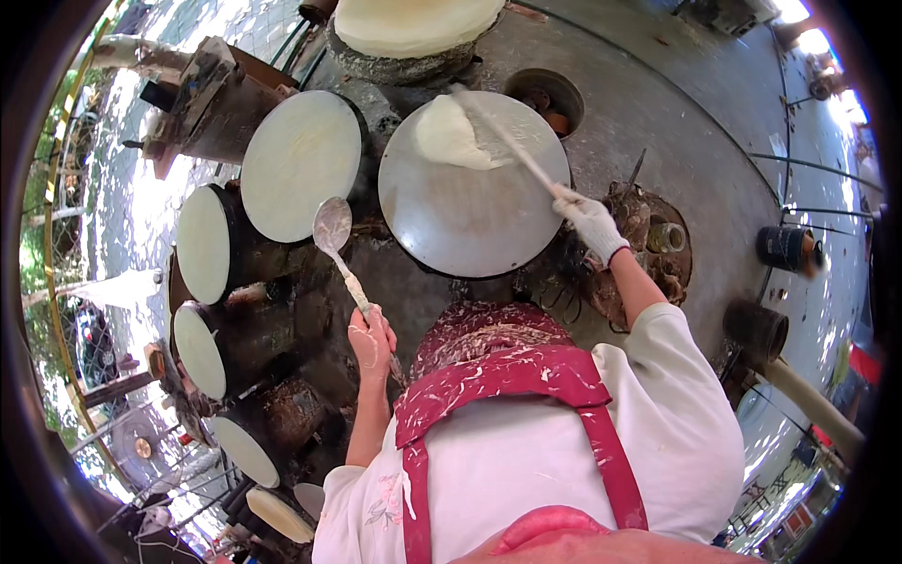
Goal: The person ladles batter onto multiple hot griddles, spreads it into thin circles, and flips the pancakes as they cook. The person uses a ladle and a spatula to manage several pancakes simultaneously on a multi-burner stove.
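Observation:
My right hand (590, 224), in a white knit glove, grips a long pale spreader stick (518, 150). The stick's far end lies over a patch of pale batter (445, 134) on a round metal griddle (465, 218). The batter covers part of the far half, with a thin smear to its right; the near half is bare metal. Bare and smeared with batter, my left hand (371, 342) holds a large metal ladle (332, 224) by its coated handle. The ladle's bowl is up, left of the griddle, near a griddle covered by a pale round sheet (301, 166).
More batter-covered griddles (204, 243) curve down my left side. A wide vessel with a pale sheet (419, 25) stands at the far side. Right of the griddle are a round pit (546, 102) and a cluttered stand with a glass jar (666, 237). A fan (144, 448) is lower left.

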`<action>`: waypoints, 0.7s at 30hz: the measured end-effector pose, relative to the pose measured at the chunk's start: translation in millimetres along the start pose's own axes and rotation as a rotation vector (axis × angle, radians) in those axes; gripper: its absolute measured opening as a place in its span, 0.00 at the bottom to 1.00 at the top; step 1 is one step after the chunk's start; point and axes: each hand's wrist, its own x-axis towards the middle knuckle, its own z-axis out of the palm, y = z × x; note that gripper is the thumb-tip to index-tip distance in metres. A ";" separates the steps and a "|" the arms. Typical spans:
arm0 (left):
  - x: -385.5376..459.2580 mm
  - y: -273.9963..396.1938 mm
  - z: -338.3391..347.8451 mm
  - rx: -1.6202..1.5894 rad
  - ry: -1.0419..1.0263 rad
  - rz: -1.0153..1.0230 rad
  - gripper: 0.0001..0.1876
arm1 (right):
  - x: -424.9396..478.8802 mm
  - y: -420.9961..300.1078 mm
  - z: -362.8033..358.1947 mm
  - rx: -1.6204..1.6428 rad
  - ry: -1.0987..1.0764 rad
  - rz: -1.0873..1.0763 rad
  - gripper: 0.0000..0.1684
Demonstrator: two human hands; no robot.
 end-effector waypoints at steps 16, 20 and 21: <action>-26.7 -17.1 18.5 0.047 0.117 -0.092 0.12 | 52.0 -29.9 -12.4 -0.204 -0.427 0.078 0.27; -33.2 -19.6 13.9 0.070 0.121 -0.144 0.12 | 72.1 -12.3 -30.6 -0.113 -0.504 -0.125 0.25; -35.1 -21.1 12.5 0.073 0.137 -0.147 0.12 | 67.2 -47.6 -38.2 -0.173 -0.457 -0.105 0.24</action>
